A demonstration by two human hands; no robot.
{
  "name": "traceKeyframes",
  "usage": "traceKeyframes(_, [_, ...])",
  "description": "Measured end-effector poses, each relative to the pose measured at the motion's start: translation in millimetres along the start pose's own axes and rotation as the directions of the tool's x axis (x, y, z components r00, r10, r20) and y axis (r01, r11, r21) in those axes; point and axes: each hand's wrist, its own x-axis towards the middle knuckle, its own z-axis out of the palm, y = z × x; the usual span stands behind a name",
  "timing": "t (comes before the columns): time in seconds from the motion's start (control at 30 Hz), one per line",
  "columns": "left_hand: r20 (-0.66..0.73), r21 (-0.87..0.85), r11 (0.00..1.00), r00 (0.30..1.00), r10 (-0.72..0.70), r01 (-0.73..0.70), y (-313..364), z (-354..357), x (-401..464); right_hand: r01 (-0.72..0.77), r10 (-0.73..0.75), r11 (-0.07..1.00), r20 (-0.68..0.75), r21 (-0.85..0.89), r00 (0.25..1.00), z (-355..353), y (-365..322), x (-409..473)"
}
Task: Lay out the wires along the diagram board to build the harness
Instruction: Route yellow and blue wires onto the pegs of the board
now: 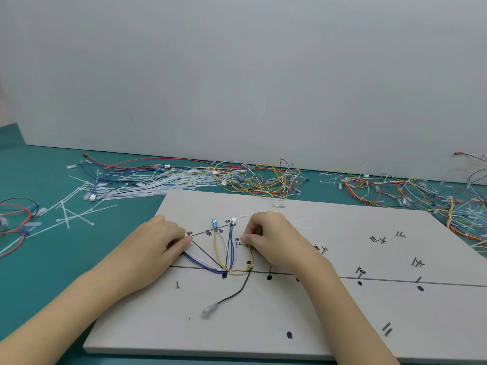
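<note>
On the diagram board (342, 306) in the head view, the left hand (155, 248) is pinching the ends of the purple and white wires (203, 264) at a marked branch point, fingers curled round them; the right hand (266, 238) is pinching the top end of the yellow wire (237, 270) just beside another handwritten mark. Both bundles are meeting at the nail near the drawn main line (395, 280), with a blue connector (214, 223) and a white connector (233, 220) already lying on upper branches. A black wire (237, 291) with a clear terminal is trailing loose below the line, not yet placed. Judging by this, only the left cluster is getting routed; the long run of line, pegs and marks to the right is sitting bare of wires, so most of the harness is left. Loose wires (258, 177) and cable ties (147, 188) are lying in heaps on the green counter (39, 175) behind the board
</note>
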Motion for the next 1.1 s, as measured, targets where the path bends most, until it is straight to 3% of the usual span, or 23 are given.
traceKeyframes(0.2, [-0.011, -0.092, 0.993, 0.997, -0.071, 0.07, 0.0, -1.0, 0.8, -0.012, 0.012, 1.0, 0.004, 0.017, 1.0, 2.3, 0.8, -1.0])
traceKeyframes(1.1, [0.018, -0.073, 0.992, 0.994, -0.104, 0.105, 0.0, -3.8, 1.3, -0.011, 0.012, 0.999, 0.023, -0.033, 1.0, 8.0, -3.3, -1.9])
